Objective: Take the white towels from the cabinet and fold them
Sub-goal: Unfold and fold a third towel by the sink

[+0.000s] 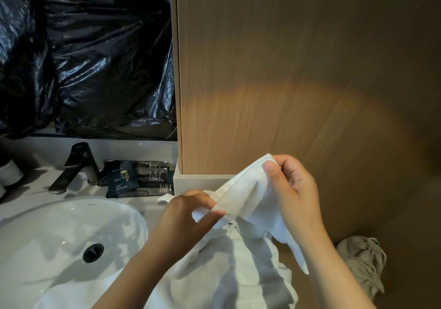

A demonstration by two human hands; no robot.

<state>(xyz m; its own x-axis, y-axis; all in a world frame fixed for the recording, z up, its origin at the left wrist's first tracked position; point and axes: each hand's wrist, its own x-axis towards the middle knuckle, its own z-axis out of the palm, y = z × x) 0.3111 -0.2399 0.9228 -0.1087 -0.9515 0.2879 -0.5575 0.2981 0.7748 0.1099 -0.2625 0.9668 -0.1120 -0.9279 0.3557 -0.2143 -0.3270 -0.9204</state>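
We take the white oval ceramic sink basin (47,232) as our reference. Right of the basin, raised above the pale worktop (143,203), is the white cotton towel (245,196). Its hemmed edge runs taut between both hands.

Left hand (186,215): thumb and fingers pinch the lower end of the hem, the end nearer the basin.

Right hand (296,189): fingers curled, thumb pinching the upper corner, farther right of the basin.

The towel hangs in folds from the hem onto white fabric that covers the worktop right of the basin and laps over the basin's near rim. We cannot tell whether this is the same towel.

Behind the basin we note a dark angular metal tap (76,165) and flat black sachets (128,177). Above it hangs crinkled black plastic sheeting (83,46). Right of the basin stands a light wooden cabinet panel (286,70). Farther right, a crumpled grey cloth (360,265) lies lower down.
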